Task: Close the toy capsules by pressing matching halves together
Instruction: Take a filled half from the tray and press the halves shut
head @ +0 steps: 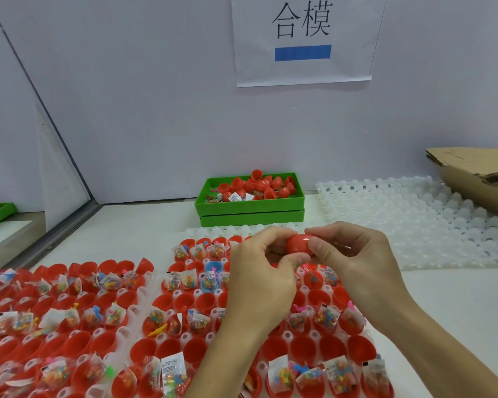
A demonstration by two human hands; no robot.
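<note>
- A red capsule [299, 243] was held above the near tray [270, 326], between both hands.
- The left hand [260, 271] pinched its left end, fingers curled round it, thumb beneath.
- The right hand [354, 254] gripped its right end, fingers [319, 248] bent over the shell.
- Open red halves, many holding small toy packets [190, 278], filled that tray and a second tray [55, 326] on the white tabletop [457, 311].
- A green bin [249, 209] of loose red halves stood behind, beside empty white trays [414, 219].

Between my left hand [260, 271] and right hand [354, 259] sits the red plastic capsule [299, 243], above the near white tray [273, 334] of halves; the green plastic bin [249, 209] lies far behind.
</note>
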